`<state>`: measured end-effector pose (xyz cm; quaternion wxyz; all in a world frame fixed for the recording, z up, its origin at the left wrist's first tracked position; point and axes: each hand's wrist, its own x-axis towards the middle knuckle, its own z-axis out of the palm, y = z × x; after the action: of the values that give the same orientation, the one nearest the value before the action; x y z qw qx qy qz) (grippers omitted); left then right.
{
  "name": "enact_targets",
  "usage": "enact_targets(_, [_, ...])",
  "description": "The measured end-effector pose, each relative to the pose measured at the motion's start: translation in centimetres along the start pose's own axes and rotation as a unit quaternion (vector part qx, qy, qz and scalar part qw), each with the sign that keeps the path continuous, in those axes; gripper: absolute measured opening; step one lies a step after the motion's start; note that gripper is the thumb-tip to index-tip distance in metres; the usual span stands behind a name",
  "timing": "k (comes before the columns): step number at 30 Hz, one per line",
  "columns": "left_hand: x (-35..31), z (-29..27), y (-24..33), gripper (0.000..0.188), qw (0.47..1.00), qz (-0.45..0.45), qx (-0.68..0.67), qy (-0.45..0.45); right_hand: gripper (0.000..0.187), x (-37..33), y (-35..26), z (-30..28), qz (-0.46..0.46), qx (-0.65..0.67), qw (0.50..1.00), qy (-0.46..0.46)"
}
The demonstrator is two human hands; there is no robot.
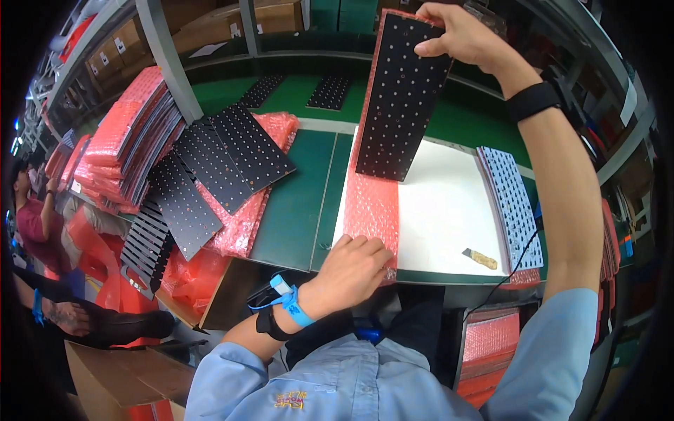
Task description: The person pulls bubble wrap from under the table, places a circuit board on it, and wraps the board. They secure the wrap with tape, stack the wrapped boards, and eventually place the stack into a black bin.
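My right hand (460, 38) grips the top edge of a black panel (404, 98) dotted with rows of small pale spots, thumb on its face. The panel stands upright, tilted slightly, with pink bubble wrap against its back and left edge. Below it, a strip of pink bubble wrap (372, 214) runs toward me over a white board (449, 203). My left hand (354, 270) rests on the near end of this strip, fingers bent and lying on it. Right of the board's middle lies a utility knife (481, 259) with a tan handle.
On the left, several loose black dotted panels (235, 154) lie over bubble wrap beside a tall stack of wrapped panels (126, 140). A pale dotted panel stack (511, 207) lies at right, a dark cable across it. Another person (42, 217) is far left; a co-worker's hand (67, 317) shows below.
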<state>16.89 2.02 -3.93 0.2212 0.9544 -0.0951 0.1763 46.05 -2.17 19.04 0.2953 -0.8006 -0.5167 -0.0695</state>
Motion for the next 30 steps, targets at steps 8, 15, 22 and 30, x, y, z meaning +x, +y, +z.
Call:
enact_targets(8, [-0.7,-1.1,-0.3,0.023,0.999,-0.043,-0.015,-0.022,0.029,-0.9,-4.1,2.1,0.040,-0.126,0.984,0.122])
enact_targets(15, [-2.8,-3.7,-0.1,0.030,0.990,-0.087,0.062,-0.094,0.027,-7.9,-6.6,7.6,-0.192,-0.193,0.925,0.266])
enact_targets(22, [-6.3,-3.1,-0.7,0.032,0.988,-0.100,0.113,-0.027,0.020,-21.1,-10.1,18.0,-0.192,-0.119,0.969,0.099])
enact_targets(30, [-10.8,4.3,-0.2,0.031,0.738,-0.428,-0.473,0.221,0.035,-23.5,-7.5,20.4,-0.082,0.000,0.997,-0.010])
